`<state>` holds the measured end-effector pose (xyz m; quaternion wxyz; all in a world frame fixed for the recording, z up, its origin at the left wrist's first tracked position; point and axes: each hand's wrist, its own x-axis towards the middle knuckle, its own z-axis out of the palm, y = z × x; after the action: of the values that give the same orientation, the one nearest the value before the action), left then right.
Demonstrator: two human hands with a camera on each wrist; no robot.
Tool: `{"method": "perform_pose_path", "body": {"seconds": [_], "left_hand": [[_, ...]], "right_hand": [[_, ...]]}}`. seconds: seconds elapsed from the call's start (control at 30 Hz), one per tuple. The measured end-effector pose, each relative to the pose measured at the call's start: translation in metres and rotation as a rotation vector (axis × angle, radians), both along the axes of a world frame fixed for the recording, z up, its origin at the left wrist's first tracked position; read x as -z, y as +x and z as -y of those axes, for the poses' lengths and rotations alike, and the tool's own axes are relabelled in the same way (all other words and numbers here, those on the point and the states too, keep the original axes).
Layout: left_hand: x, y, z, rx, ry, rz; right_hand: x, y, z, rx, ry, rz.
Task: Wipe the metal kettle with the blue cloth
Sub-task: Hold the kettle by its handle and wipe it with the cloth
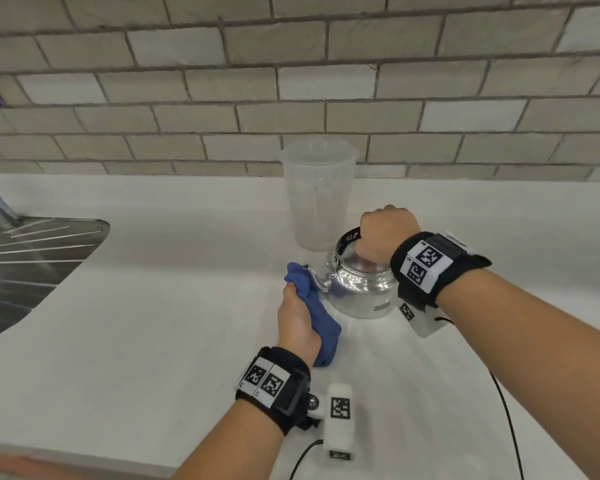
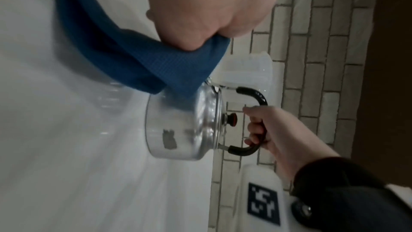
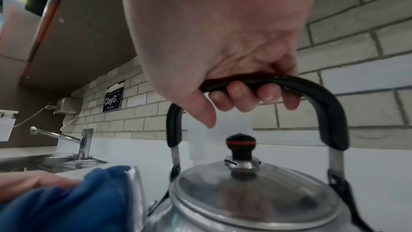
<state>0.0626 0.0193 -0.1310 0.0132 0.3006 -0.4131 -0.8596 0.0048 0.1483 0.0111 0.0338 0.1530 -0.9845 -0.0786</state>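
Metal kettle [image 1: 359,284], upright on counter [image 1: 153,306]: right hand [image 1: 383,233] clenches its black handle [image 3: 289,84] to steady it; left hand [image 1: 297,320] grips blue cloth [image 1: 312,306] against the spout [image 1: 317,277], presumably wiping

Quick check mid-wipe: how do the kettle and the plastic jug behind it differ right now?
The kettle is shiny metal and squat; the jug is cloudy plastic and tall. The kettle has a lid; the jug is open-topped. The right hand grips the kettle's handle; nothing touches the jug. Both stand upright on the counter.
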Motion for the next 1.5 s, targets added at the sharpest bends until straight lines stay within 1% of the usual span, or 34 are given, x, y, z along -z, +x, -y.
{"method": "perform_pose_path", "body": {"seconds": [0.03, 0.13, 0.17, 0.23, 0.3, 0.37, 0.43, 0.53, 0.6, 0.67, 0.73, 0.8, 0.87, 0.9, 1.03, 1.1, 1.17, 1.2, 1.23, 1.27, 1.37, 1.43, 1.5], "left_hand": [[-0.002, -0.002, -0.007, -0.021, -0.008, -0.021], [-0.004, -0.020, -0.030, -0.127, 0.025, -0.172], [-0.006, -0.027, -0.038, -0.140, -0.025, -0.186], [-0.006, -0.037, -0.049, -0.130, -0.167, -0.160], [-0.004, -0.042, -0.056, -0.147, -0.257, -0.173], [0.002, -0.044, -0.062, -0.153, -0.319, -0.192], [0.010, -0.041, -0.072, -0.137, -0.355, -0.208], [0.016, -0.028, -0.089, -0.106, -0.449, -0.218], [0.014, -0.017, -0.101, -0.080, -0.459, -0.230], [0.008, -0.013, -0.104, -0.070, -0.480, -0.200], [0.000, -0.018, -0.097, -0.046, -0.571, -0.121], [-0.005, -0.027, -0.083, 0.013, -0.617, -0.111], [-0.006, -0.037, -0.069, 0.073, -0.611, -0.159], [-0.005, -0.040, -0.067, 0.076, -0.610, -0.192], [0.003, -0.038, -0.078, -0.022, -0.714, -0.302], [0.012, -0.030, -0.086, -0.022, -0.723, -0.315], [0.023, -0.021, -0.091, -0.002, -0.693, -0.329], [0.022, -0.014, -0.092, -0.002, -0.670, -0.370], [0.020, -0.006, -0.091, -0.007, -0.682, -0.407], [0.013, 0.002, -0.091, 0.027, -0.714, -0.406], [-0.007, 0.031, -0.096, 0.141, -0.837, -0.289], [-0.014, 0.043, -0.093, 0.177, -0.738, -0.284], [-0.016, 0.047, -0.080, 0.191, -0.569, -0.246]], "right_hand": [[-0.001, 0.001, 0.001, 0.013, -0.010, 0.016], [-0.002, 0.000, 0.002, 0.027, -0.080, 0.105], [-0.003, -0.001, 0.001, 0.025, -0.118, 0.145], [-0.004, -0.005, -0.002, 0.020, -0.211, 0.240], [-0.004, -0.007, -0.007, -0.003, -0.276, 0.312], [-0.001, -0.007, -0.010, -0.015, -0.295, 0.308], [0.003, -0.006, -0.009, -0.004, -0.313, 0.258], [0.008, -0.007, -0.003, 0.041, -0.328, 0.196], [0.010, -0.009, -0.001, 0.071, -0.349, 0.181], [0.009, -0.010, -0.003, 0.074, -0.397, 0.176], [0.005, -0.013, -0.012, 0.025, -0.466, 0.195], [0.002, -0.014, -0.025, -0.021, -0.502, 0.236], [0.003, -0.014, -0.034, -0.040, -0.522, 0.271], [0.005, -0.013, -0.035, -0.044, -0.536, 0.275], [0.014, -0.010, -0.032, -0.047, -0.561, 0.245], [0.015, -0.009, -0.032, -0.023, -0.608, 0.251], [0.016, -0.008, -0.032, 0.002, -0.641, 0.267], [0.016, -0.007, -0.031, 0.010, -0.646, 0.272], [0.016, -0.006, -0.030, 0.017, -0.650, 0.276], [0.016, -0.004, -0.029, 0.023, -0.658, 0.280], [0.015, -0.001, -0.028, 0.039, -0.699, 0.297], [0.016, -0.001, -0.031, 0.048, -0.730, 0.309], [0.016, -0.002, -0.037, 0.049, -0.770, 0.319]]}}
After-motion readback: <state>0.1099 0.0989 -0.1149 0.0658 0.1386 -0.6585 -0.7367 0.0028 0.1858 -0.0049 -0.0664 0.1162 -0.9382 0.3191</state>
